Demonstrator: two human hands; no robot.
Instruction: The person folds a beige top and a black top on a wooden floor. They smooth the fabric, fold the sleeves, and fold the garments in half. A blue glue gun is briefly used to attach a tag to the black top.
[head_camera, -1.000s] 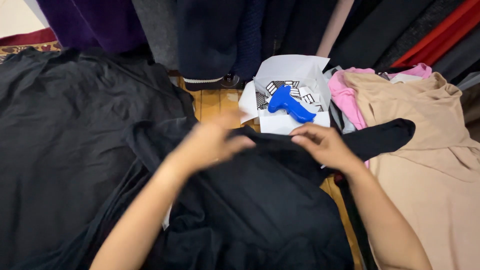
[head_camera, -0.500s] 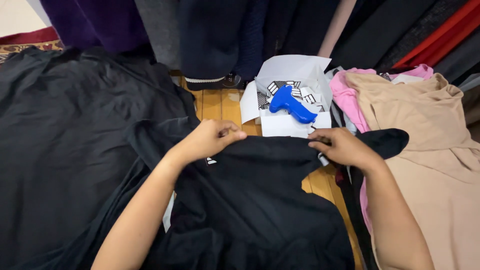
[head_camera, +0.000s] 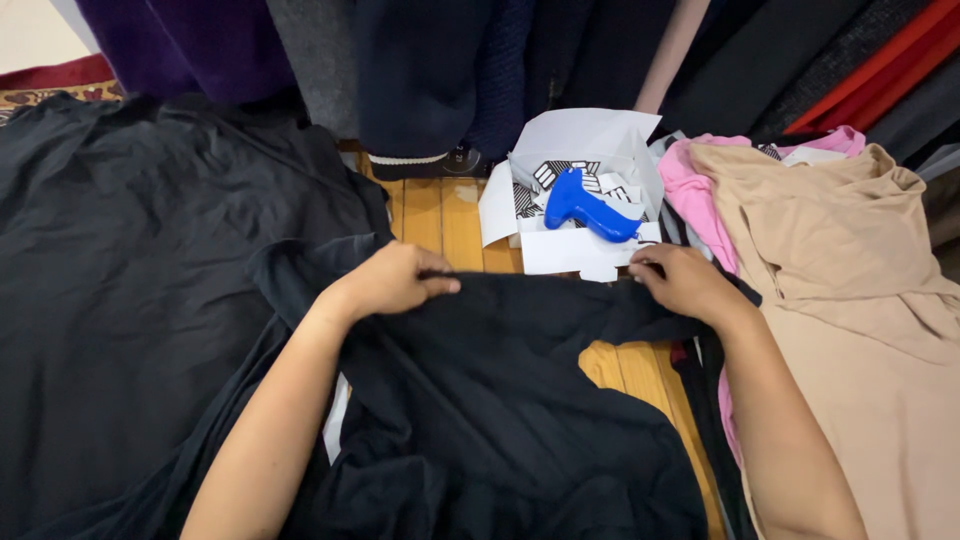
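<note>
Hands, left (head_camera: 385, 282) and right (head_camera: 685, 280), pinch shut on black cloth (head_camera: 500, 400) edge; blue tool (head_camera: 588, 205) boxed just beyond right.

Both hands, left hand (head_camera: 388, 282) and right hand (head_camera: 683, 283), grip a black garment (head_camera: 500, 400).

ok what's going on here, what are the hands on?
A person grips the top edge of a black garment with both hands, left hand and right hand set apart, the cloth spread over a wooden floor. Just beyond lies a white box holding a blue tagging gun. A beige garment lies to the right.
</note>
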